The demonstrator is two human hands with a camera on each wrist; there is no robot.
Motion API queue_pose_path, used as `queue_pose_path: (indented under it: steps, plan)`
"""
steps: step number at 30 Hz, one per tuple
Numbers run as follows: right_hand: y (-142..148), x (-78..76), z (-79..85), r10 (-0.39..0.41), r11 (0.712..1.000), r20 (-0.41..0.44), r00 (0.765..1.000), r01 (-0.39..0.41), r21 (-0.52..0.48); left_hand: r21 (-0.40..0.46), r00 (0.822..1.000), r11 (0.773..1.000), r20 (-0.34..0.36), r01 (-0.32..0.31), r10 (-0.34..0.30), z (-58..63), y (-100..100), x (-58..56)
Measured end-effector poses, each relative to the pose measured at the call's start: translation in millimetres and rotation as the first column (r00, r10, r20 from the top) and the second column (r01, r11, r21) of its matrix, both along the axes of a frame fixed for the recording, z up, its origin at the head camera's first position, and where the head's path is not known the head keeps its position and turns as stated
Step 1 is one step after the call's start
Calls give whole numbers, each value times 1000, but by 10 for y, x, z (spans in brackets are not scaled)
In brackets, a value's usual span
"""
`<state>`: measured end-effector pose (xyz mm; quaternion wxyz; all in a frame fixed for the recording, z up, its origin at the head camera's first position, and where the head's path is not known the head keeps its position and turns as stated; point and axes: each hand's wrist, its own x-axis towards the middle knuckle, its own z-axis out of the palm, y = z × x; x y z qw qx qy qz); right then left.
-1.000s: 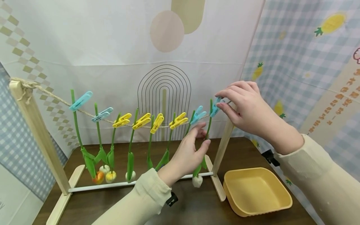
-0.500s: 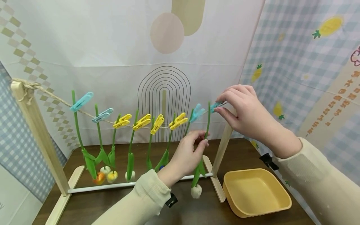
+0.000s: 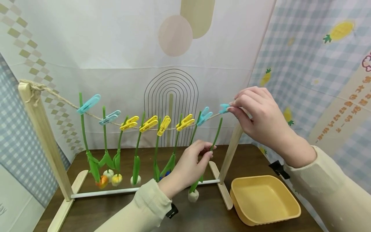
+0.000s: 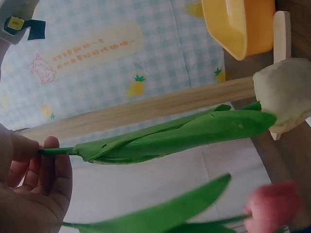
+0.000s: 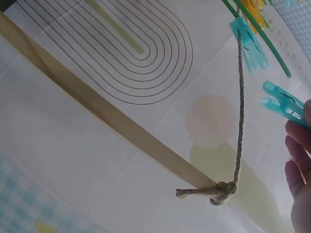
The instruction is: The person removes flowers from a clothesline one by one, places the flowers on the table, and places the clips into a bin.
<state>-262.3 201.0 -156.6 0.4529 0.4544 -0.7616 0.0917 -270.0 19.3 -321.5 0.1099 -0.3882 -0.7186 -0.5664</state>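
Holding, left hand (image 3: 185, 167): pinching the green stem (image 3: 217, 133) of the white tulip (image 4: 194, 128) between thumb and fingertips, closed down to the stem's thickness.
Right hand (image 3: 263, 116): gripping a blue peg (image 5: 290, 112) by 1 end, with thumb and fingers nearly together; pointing the splayed prongs toward the stem side.
White tulip: hanging bloom-down below the left hand, with its upper tip loose in the air near the peg, not clipped.
Peg and rope (image 5: 241, 111): standing apart in the right wrist view; seemingly at the unclipping step, stem out of the prongs.
Stem, next: probably calling for a firm hold by the left hand and a slow draw away from the line.
Pink tulip (image 4: 272, 208): hanging just beside, likely to catch on the leaves.
Neighbouring blue peg (image 3: 204, 116): clipped close by on the rope, along with 4 yellow pegs (image 3: 164, 125) and 2 far blue pegs (image 3: 89, 103).
Wooden frame (image 3: 46, 141): carrying the rope; to be cleared by the bloom, along with the white crossbar (image 3: 107, 192).
Yellow tray (image 3: 265, 196): resting on the tabletop (image 3: 208, 212), beside the frame's right foot.
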Motion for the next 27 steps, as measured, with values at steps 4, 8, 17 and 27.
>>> queue_pose_path:
  steps: [4, 8, 17, 27]
  plan:
    - [0, 9, -11, 12, 1000, 2, 1000, -12, -20, -38, 999, 999, -29, -26, 25, -41, -82, 1]
    - [-8, 21, -36, 19, 999, 2, 1000, -18, -47, -93, 997, 993, -37, -67, 64, -85, -169, 4]
    - [-58, 36, -142, 97, 992, -6, 995, -97, -75, -179, 995, 979, -40, -95, 90, -139, -314, 27]
    - [-73, 44, -392, 141, 989, 9, 990, -140, -44, -270, 996, 959, -25, -86, 83, -286, -462, 1]
